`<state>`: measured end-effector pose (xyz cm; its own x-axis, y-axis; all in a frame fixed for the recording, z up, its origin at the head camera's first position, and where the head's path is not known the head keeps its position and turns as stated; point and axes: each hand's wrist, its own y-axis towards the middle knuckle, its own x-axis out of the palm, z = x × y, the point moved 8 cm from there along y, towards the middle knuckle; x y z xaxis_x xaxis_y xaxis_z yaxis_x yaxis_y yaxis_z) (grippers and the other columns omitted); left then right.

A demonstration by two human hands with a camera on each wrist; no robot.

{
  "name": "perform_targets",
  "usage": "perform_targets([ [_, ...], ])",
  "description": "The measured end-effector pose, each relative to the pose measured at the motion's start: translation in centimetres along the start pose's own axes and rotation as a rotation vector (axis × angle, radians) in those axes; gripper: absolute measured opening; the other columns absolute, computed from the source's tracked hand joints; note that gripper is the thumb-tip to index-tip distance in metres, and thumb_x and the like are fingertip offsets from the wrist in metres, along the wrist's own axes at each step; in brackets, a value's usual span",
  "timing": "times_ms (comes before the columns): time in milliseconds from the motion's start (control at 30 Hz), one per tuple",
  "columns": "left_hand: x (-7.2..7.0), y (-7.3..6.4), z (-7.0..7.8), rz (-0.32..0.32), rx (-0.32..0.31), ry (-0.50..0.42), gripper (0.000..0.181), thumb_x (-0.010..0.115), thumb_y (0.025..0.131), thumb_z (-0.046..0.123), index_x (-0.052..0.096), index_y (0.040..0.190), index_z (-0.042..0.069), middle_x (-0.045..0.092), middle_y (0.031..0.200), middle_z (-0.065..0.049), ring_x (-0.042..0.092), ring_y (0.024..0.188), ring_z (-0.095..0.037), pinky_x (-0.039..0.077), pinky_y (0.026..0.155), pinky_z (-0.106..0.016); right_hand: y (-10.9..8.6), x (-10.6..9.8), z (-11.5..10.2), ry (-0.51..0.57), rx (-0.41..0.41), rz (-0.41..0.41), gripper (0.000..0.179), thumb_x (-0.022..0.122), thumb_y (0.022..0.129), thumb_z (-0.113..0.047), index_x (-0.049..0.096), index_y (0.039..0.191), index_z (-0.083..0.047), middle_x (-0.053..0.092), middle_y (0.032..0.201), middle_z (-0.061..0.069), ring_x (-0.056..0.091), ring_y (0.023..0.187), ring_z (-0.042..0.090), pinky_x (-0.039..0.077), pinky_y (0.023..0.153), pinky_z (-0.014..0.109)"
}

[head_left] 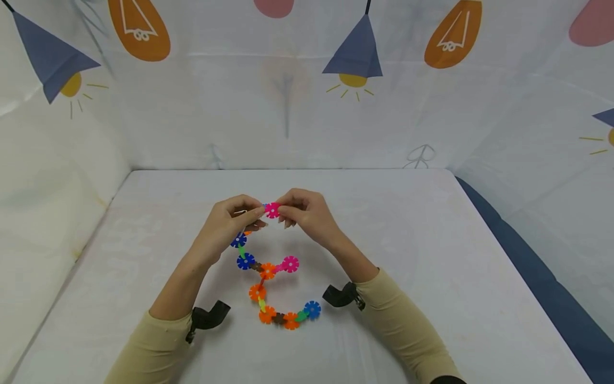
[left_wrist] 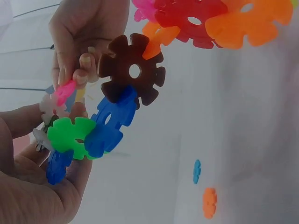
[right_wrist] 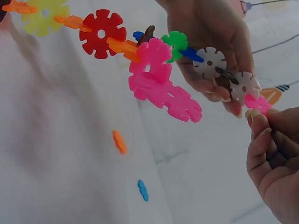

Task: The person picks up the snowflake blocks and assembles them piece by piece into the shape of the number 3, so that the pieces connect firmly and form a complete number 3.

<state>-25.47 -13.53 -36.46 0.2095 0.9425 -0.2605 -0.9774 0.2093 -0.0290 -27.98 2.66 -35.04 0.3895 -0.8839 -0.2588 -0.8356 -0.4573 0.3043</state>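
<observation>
A chain of interlocking snowflake discs (head_left: pixel 267 271) in many colours curves across the table below my hands. My left hand (head_left: pixel 223 226) grips the chain's upper end, where white discs (right_wrist: pixel 245 87) sit near a green disc (left_wrist: pixel 72 137) and blue discs (left_wrist: pixel 110 123). Between thumb and fingertips, my right hand (head_left: pixel 312 216) pinches a pink disc (head_left: pixel 272 210). That pink disc meets the outermost white disc in the right wrist view. Further along hang a brown disc (left_wrist: pixel 114 70), a red disc (right_wrist: pixel 102 33) and a short pink side branch (right_wrist: pixel 170 98).
A loose orange disc (left_wrist: pixel 210 203) and a loose blue disc (left_wrist: pixel 196 171) lie on the white table (head_left: pixel 408 240) beyond the hands. White fabric with lamp prints (head_left: pixel 352 48) hangs behind the table. Black wrist cameras (head_left: pixel 208 316) sit at both cuffs.
</observation>
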Motion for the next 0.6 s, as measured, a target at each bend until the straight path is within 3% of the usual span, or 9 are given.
perform_targets([
  [267, -0.2, 0.4, -0.3, -0.006, -0.007, 0.023, 0.035, 0.065, 0.095, 0.041, 0.064, 0.11, 0.009, 0.064, 0.107, -0.011, 0.072, 0.085, -0.02, 0.061, 0.081, -0.028, 0.3, 0.4, 0.4, 0.008, 0.008, -0.016, 0.011, 0.065, 0.096, -0.012, 0.07, 0.097, -0.002, 0.069, 0.081, 0.016, 0.065, 0.064, 0.023, 0.06, 0.068, 0.046],
  [433, -0.3, 0.4, -0.7, -0.017, -0.032, 0.024, 0.034, 0.065, 0.096, 0.04, 0.066, 0.11, 0.009, 0.064, 0.104, -0.01, 0.071, 0.082, -0.021, 0.06, 0.08, -0.03, 0.5, 0.3, 0.9, 0.003, 0.016, -0.028, 0.011, 0.064, 0.096, -0.012, 0.07, 0.098, -0.003, 0.07, 0.082, 0.018, 0.066, 0.065, 0.023, 0.06, 0.066, 0.036],
  [600, -0.6, 0.5, -1.1, -0.024, -0.031, 0.021, 0.035, 0.066, 0.095, 0.04, 0.067, 0.111, 0.009, 0.066, 0.102, -0.009, 0.071, 0.082, -0.019, 0.061, 0.082, -0.034, 0.9, -0.3, 2.0, -0.006, 0.044, -0.025, 0.01, 0.064, 0.097, -0.014, 0.069, 0.098, -0.005, 0.071, 0.081, 0.012, 0.066, 0.067, 0.028, 0.06, 0.069, 0.05],
])
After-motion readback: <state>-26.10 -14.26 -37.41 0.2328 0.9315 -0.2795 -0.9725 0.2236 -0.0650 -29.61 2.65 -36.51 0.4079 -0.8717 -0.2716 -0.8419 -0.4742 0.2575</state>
